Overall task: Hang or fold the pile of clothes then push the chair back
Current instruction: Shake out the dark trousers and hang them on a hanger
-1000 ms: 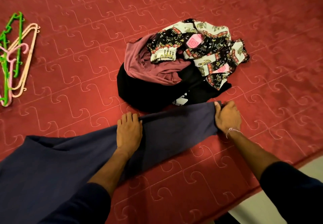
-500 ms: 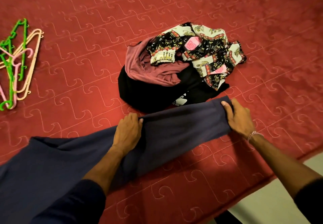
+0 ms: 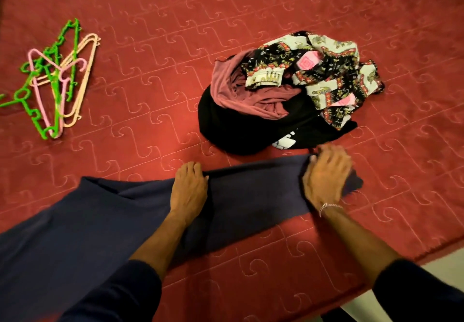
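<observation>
On the red quilted bedspread (image 3: 251, 20), near its front edge, two hands work one navy cloth garment (image 3: 75, 233).

That long navy garment lies flat along the front edge, running off toward the front left corner. Just behind it, almost touching its far fold, sits a pile of clothes (image 3: 283, 95): three pieces can be told apart, a black garment with a white print underneath, a mauve one over it, and a black-and-cream patterned one on the right. Near the left edge lies a tangle of plastic hangers (image 3: 54, 80), green, pink and cream; the count is unclear. The left hand (image 3: 188, 188) rests on the navy garment's middle, fingertips curled over its far fold. The right hand (image 3: 324, 178), blurred, gathers and grips the garment's right end; a thin bracelet (image 3: 329, 207) circles that wrist.
</observation>
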A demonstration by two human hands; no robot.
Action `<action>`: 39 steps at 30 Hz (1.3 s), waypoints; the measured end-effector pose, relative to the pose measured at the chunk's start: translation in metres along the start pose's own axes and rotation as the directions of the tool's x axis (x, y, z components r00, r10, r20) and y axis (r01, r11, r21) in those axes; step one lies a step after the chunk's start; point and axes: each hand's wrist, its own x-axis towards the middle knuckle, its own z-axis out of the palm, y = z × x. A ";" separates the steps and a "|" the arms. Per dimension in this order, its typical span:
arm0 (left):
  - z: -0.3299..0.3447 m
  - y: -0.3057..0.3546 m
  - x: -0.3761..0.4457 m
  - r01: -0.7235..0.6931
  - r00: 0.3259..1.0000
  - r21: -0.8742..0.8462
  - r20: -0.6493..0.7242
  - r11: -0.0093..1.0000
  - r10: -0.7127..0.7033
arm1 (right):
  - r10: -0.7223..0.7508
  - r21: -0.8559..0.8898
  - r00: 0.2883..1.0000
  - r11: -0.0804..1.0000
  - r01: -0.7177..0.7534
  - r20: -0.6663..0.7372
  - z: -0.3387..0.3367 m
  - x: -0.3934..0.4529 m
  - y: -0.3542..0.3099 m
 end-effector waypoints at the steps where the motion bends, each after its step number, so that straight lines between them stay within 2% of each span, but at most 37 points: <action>1: -0.004 -0.012 -0.005 0.034 0.999 -0.012 -0.006 0.999 -0.034 | -0.113 0.109 0.994 0.988 0.113 -0.002 -0.001 -0.009 -0.021; 3: -0.009 -0.032 -0.015 0.094 0.996 -0.034 -0.002 0.995 -0.094 | -0.309 0.315 0.950 0.907 0.280 0.045 -0.001 -0.026 -0.064; 7: -0.018 -0.076 -0.039 0.161 0.987 -0.059 -0.018 0.985 -0.162 | -0.538 0.530 0.829 0.752 0.391 0.152 0.008 -0.064 -0.155; 12: -0.011 -0.139 -0.076 0.172 0.985 0.045 -0.041 0.984 -0.170 | -0.670 0.611 0.714 0.656 0.442 0.203 0.019 -0.100 -0.250; 17: -0.005 -0.201 -0.116 0.316 0.942 -0.054 -0.097 0.947 -0.320 | -0.760 0.671 0.603 0.581 0.462 0.242 0.020 -0.123 -0.351; 19: 0.002 -0.225 -0.129 0.333 0.937 -0.082 -0.086 0.939 -0.340 | -0.745 0.699 0.581 0.604 0.382 0.326 0.024 -0.129 -0.389; 21: 0.008 -0.248 -0.140 0.359 0.928 -0.139 -0.049 0.923 -0.369 | -0.693 0.722 0.563 0.654 0.227 0.451 0.027 -0.132 -0.426; 24: 0.011 -0.272 -0.147 0.367 0.928 -0.187 0.002 0.911 -0.373 | -0.577 0.624 0.490 0.777 0.082 0.654 0.023 -0.131 -0.472; 26: 0.012 -0.284 -0.150 0.364 0.929 -0.222 0.018 0.904 -0.370 | -0.478 0.549 0.403 0.833 -0.074 0.780 0.023 -0.128 -0.498; 27: 0.012 -0.289 -0.152 0.365 0.928 -0.242 0.020 0.899 -0.372 | -0.400 0.486 0.342 0.846 -0.219 0.850 0.024 -0.124 -0.509; 29: 0.013 -0.296 -0.155 0.370 0.926 -0.265 0.024 0.890 -0.377 | -0.276 0.323 0.170 0.825 -0.464 0.946 0.027 -0.117 -0.528; 30: 0.015 -0.299 -0.156 0.371 0.925 -0.269 0.025 0.889 -0.379 | -0.253 0.277 0.120 0.803 -0.528 0.960 0.031 -0.113 -0.536; 32: 0.017 -0.304 -0.158 0.382 0.921 -0.270 0.036 0.884 -0.387 | -0.234 0.255 0.111 0.774 -0.580 0.966 0.036 -0.106 -0.549; 36: 0.022 -0.310 -0.165 0.375 0.927 -0.250 0.083 0.892 -0.367 | -0.216 0.304 0.218 0.766 -0.567 0.952 0.046 -0.099 -0.559; 39: 0.024 -0.313 -0.168 0.389 0.921 -0.239 0.110 0.890 -0.373 | -0.266 0.352 0.236 0.783 -0.512 0.935 0.049 -0.093 -0.556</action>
